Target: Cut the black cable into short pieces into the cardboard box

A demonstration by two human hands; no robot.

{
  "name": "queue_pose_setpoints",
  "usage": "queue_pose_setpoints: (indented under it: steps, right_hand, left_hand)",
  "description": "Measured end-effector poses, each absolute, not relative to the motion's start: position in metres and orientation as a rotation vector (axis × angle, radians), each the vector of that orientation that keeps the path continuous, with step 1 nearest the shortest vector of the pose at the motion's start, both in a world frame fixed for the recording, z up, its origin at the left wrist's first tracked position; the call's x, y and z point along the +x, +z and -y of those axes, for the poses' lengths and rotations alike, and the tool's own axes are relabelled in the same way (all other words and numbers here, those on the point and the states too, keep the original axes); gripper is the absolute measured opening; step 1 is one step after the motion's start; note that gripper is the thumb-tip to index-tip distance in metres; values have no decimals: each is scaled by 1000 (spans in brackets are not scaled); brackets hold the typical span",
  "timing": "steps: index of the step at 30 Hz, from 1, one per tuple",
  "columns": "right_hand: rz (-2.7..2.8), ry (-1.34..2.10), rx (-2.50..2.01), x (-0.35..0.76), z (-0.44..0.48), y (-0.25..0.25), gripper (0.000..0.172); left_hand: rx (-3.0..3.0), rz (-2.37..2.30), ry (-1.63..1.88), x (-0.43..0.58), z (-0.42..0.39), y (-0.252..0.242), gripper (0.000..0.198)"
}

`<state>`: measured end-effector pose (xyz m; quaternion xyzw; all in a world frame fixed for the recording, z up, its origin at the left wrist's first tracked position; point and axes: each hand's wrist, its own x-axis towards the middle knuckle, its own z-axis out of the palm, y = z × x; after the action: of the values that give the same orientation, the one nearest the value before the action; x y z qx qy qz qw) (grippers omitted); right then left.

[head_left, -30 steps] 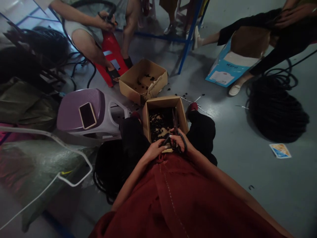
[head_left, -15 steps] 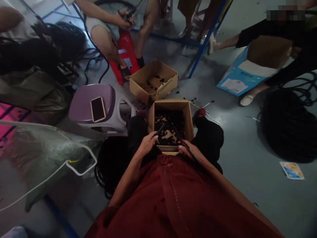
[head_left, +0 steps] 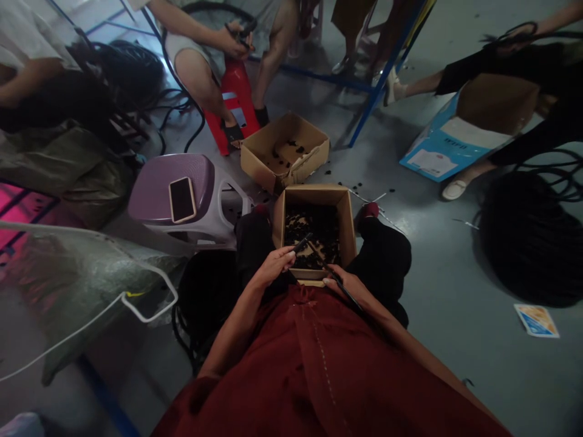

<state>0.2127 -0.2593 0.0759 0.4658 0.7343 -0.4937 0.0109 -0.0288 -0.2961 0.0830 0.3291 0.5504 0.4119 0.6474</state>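
Observation:
My left hand (head_left: 277,264) is closed round a short black stick-like piece (head_left: 302,243), its free end pointing up and right. In my right hand (head_left: 344,283) is a long thin black strip (head_left: 327,266), running from its tip back past the wrist along my forearm. The two tips nearly meet; whether they touch I cannot tell. Below both hands, between my knees, stands an open cardboard box (head_left: 347,227) with many small black bits (head_left: 298,221) scattered over its bottom. Exactly what kind of things I hold is too dark to make out.
A second cardboard box (head_left: 255,167) stands just beyond. To the left is a purple stool (head_left: 155,188) with a phone (head_left: 182,199) on it. A blue box (head_left: 432,149) and a black coil (head_left: 531,240) lie right. Co-workers sit around, one holding black pieces.
My left hand's black piece has swung to the right and the right hand's strip tip has shifted left and down. The two tips are now closer together.

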Motion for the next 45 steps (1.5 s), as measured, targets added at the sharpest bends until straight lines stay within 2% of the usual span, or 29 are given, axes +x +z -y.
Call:
queue_pose_setpoints:
  steps: [6,12,34,45]
  right_hand:
    - [-2350,-1582,1418,208,258,76,53]
    - [-2378,-1633,1442,206,256,70,52]
    - [-2340,-1360,1435,214,257,67,30]
    - [-2342,-1309,1444,214,259,66,26]
  left_hand:
    - [641,-1128,891,-24,296,84,52]
    - [721,-1080,787,-23,291,88,42]
    - [830,-1178,659,-13,284,73,45]
    - [904,-1227,635,-10,284,70,42]
